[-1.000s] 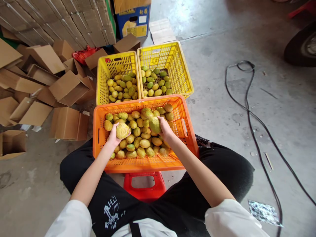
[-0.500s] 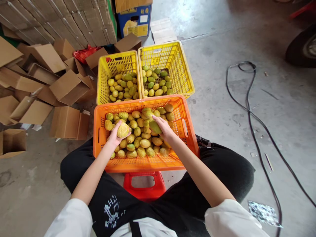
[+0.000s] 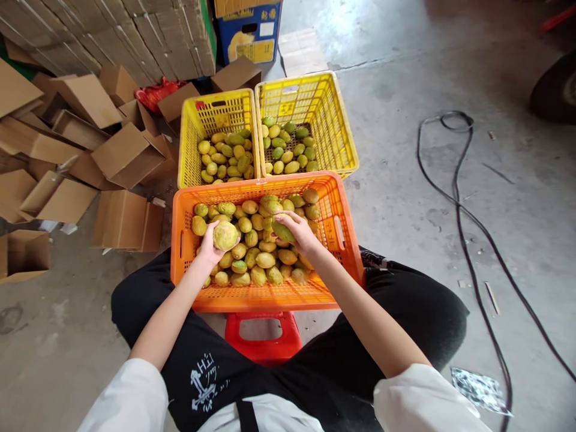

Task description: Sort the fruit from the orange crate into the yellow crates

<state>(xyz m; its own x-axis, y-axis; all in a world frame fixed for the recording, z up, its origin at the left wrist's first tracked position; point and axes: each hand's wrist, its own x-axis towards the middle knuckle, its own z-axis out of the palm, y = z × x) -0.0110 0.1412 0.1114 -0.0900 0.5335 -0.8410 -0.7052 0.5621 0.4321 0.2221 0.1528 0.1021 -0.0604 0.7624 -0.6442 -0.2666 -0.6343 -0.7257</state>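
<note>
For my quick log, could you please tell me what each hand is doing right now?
Left hand: closed around a yellowish fruit.
Right hand: closed on a greener fruit.

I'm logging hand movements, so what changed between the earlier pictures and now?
The right hand has shifted leftward over its green oval fruit, covering more of it. Nothing was visibly picked up or released. The left hand still holds a yellowish round fruit; the orange plastic crate stays put.

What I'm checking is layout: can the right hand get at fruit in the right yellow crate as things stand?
Probably yes: that yellow crate stands open-topped just past the orange crate, though the right hand holds a fruit, hindering grasping.
</note>
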